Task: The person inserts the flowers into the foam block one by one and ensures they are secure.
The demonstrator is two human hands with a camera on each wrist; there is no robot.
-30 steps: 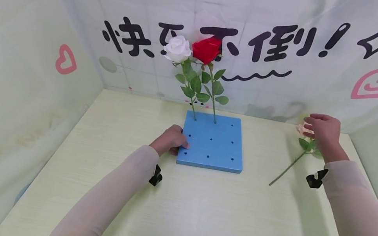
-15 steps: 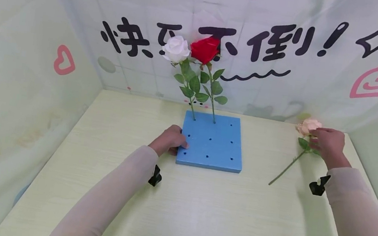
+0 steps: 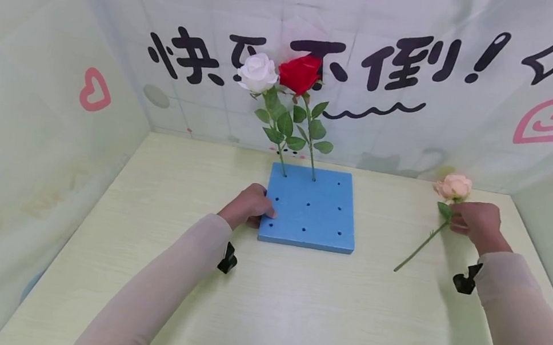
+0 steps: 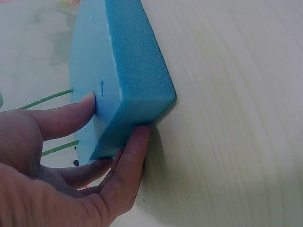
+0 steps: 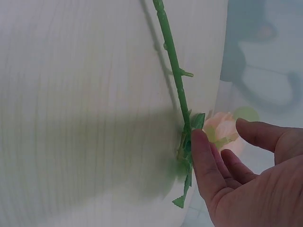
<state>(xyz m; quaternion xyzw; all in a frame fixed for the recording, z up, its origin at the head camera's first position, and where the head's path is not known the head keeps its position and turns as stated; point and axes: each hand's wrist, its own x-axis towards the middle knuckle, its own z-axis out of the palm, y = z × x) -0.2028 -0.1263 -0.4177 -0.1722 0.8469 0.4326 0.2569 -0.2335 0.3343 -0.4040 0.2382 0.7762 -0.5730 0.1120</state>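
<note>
A blue foam block [image 3: 314,217] with rows of small holes lies flat on the table. My left hand [image 3: 251,204] grips its left edge; in the left wrist view the thumb [image 4: 66,120] presses the holed face and the fingers [image 4: 130,165] lie against the side. A white rose [image 3: 259,72] and a red rose [image 3: 300,73] stand in two of the back holes. On the right lies a pink rose [image 3: 453,187], its green stem [image 5: 173,61] pointing toward me. My right hand [image 3: 478,223] is at its leaves, thumb and fingers apart; contact is hard to tell.
The pale wooden table [image 3: 300,313] meets a printed cloth backdrop [image 3: 363,143] along its back edge. Cloth walls also stand at the left and right. Dark camera mounts sit at both wrists.
My right hand has come down and toward me, from over the pink bloom to the leaves below it. My left hand and the foam block stay in place.
</note>
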